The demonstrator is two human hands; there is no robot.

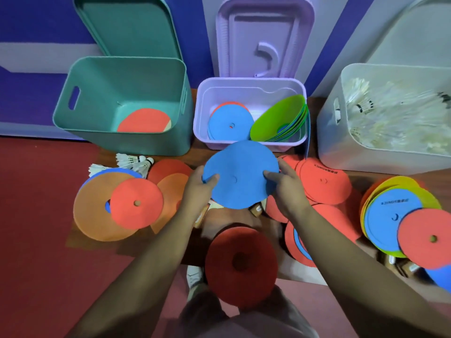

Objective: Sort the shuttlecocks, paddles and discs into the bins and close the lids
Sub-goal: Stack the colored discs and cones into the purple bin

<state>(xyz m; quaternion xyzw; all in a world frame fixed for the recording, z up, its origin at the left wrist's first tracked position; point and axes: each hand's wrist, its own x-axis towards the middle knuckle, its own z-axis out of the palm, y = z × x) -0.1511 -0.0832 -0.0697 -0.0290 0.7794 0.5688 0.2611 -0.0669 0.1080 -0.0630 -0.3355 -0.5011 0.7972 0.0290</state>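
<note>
A blue disc (240, 173) hovers just in front of the lilac bin (249, 142). My left hand (200, 186) pinches its left edge and my right hand (286, 185) pinches its right edge. The lilac bin holds blue, red and green discs (278, 118). In the teal bin (122, 101) lies a red paddle (145, 120). The white bin (390, 113) on the right is full of shuttlecocks (363, 106). Loose shuttlecocks (131, 162) lie in front of the teal bin.
Orange and red discs (117, 206) lie on the left, red ones (322, 181) right of my hands, a mixed pile (400, 215) far right, and a dark red disc (240, 262) near me. Teal lid (127, 25) and lilac lid (263, 35) stand open against the wall.
</note>
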